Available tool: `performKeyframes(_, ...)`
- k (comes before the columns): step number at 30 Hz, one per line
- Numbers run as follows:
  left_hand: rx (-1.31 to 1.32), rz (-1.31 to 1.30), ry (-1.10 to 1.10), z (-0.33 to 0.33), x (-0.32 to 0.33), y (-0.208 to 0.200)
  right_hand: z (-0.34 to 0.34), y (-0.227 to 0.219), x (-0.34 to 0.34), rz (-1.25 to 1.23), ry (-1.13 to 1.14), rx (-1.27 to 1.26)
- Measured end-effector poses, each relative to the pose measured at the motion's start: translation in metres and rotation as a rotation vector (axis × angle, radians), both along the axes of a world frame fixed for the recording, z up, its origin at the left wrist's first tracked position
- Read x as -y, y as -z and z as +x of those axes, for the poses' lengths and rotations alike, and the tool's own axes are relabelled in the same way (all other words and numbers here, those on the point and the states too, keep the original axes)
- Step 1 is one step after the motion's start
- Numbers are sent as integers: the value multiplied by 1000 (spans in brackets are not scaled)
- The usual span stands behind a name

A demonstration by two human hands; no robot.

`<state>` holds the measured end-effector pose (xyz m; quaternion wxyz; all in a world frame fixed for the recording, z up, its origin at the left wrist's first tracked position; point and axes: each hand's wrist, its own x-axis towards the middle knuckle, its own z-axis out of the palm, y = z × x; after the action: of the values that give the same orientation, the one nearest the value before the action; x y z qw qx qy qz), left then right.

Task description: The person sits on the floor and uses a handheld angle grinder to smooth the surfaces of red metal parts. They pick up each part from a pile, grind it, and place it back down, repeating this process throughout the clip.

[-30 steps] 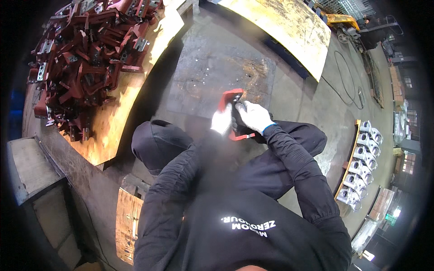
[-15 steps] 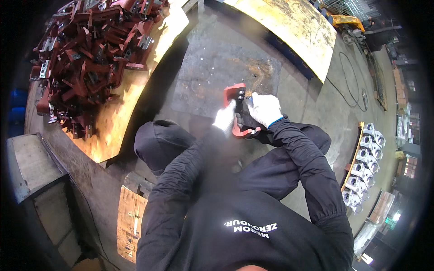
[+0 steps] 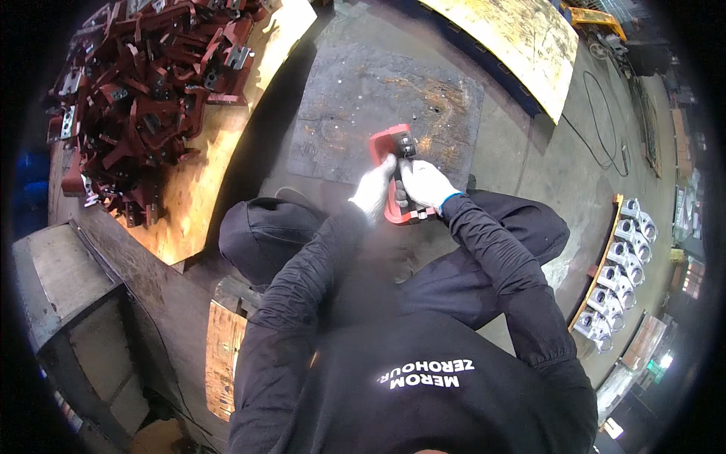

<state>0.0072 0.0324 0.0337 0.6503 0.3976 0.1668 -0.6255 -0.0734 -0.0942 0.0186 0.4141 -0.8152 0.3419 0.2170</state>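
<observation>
A red C-shaped metal bracket (image 3: 383, 144) is held up between my two hands, above my bent legs. Its upper end carries a dark plate with shiny bolt heads, and a small bright metal fitting shows at the lower end. My left hand (image 3: 372, 191), in a white glove, grips the bracket's left side with the thumb along it. On the other side, my gloved right hand (image 3: 426, 184) is closed at the bracket's middle, its thumb pointing up near the dark plate. Dark-coated fingers show inside the bracket's curve; the remaining fingers are hidden.
A large pile of red metal brackets (image 3: 151, 98) covers a wooden board (image 3: 178, 208) at left. A dark mat (image 3: 325, 113) lies ahead on the floor. Another board (image 3: 522, 45) stands far right. Silvery metal parts (image 3: 616, 268) line a wooden strip at right, near a cable (image 3: 594, 125).
My right hand has moved left, in against the bracket, and a bluish item beside its fingers no longer shows. My left hand keeps its hold. The whole view has shifted slightly.
</observation>
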Motion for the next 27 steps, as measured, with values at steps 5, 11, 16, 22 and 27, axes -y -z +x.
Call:
performKeyframes(5,316,19,109,-5,0,23,-11,-11,13,-61,-201,403)
performKeyframes(11,209,156,-6,-10,3,-9,-25,-35,25,-197,-95,198)
performKeyframes(16,162,38,-38,-20,13,5,-34,20,18,-36,135,141)
performKeyframes(22,-34,-89,-88,-6,4,32,-33,-36,23,-632,-225,160)
performKeyframes(27,-111,-239,-51,5,6,29,-13,-42,32,-782,-444,226)
